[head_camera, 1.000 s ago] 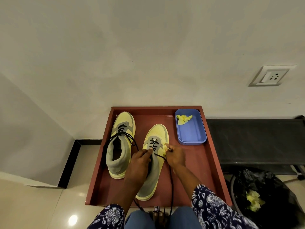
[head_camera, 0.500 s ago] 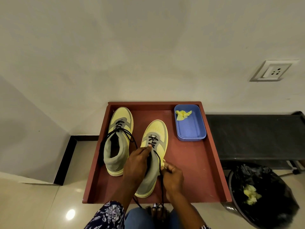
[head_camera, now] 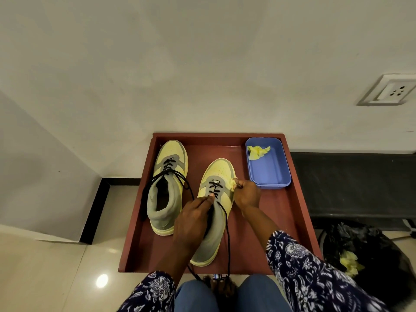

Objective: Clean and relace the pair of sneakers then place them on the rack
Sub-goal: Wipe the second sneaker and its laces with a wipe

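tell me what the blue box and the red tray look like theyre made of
Blue box: likely plastic, going by its matte, even colour, rounded corners and thin moulded rim. Red tray: possibly painted wood or laminate, with flat boards, square raised edges and a slight sheen; the view cannot settle which.

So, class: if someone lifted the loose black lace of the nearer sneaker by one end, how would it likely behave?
Probably floppy: the lace already trails in a slack curve off the tray. Likely very light, being thin cord. It may drag through the eyelets rather than lift the sneaker, though the left hand holds that shoe.
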Tool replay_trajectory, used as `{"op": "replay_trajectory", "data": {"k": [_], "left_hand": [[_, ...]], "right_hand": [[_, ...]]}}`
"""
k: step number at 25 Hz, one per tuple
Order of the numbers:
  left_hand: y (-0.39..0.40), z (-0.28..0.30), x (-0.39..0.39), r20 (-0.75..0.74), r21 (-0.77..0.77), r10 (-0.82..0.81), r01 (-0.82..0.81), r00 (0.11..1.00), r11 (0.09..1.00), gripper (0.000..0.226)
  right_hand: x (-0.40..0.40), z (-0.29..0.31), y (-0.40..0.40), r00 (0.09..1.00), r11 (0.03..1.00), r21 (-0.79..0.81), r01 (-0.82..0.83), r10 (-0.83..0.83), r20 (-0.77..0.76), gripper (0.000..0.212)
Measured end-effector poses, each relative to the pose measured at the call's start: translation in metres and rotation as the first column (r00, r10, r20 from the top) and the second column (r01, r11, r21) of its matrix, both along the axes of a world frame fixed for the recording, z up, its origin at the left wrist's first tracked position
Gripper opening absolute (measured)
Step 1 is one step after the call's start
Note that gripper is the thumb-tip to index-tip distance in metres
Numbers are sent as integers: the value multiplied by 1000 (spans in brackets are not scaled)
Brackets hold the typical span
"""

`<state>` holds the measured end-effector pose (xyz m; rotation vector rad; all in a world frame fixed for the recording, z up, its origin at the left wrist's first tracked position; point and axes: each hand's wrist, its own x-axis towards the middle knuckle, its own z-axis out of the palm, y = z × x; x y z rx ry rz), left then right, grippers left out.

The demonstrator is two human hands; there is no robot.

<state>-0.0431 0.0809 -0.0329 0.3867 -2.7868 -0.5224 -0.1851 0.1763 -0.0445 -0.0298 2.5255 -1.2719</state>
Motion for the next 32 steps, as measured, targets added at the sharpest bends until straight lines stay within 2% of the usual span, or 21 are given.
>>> {"op": "replay_trajectory", "data": {"k": [8,14,16,19,23,27,32], "left_hand": [[-1,-8,0,-50,-34,8,-10,999,999,41],[0,-8,-1,-79,-18,16,-17,997,1000,40],[0,-8,-1,-89,-30,10,-13,996,999,40],[0,-7,-1,-96,-27,22,-25,995,999,40],[0,-6,0,-85,-28,24,-27,996,999,40],[0,-6,0,-61,1,28,-28,998,1000,47],[1,-5,0,-100,-22,35,-37,994,999,45]], "right_hand": [[76,-7,25,994,991,-104,-82,73,-84,35],[122,0,40,994,922,-380,79,-45,95,33],[115,-1,40,998,940,-338,47,-26,65,36],[88,6,28,989,976,-188,-110,90,-115,32],[47,4,5,910,969,40,-245,244,-335,28],[29,2,0,930,974,104,-199,221,-292,27],[48,0,7,932,979,45,-199,203,-301,35]]}}
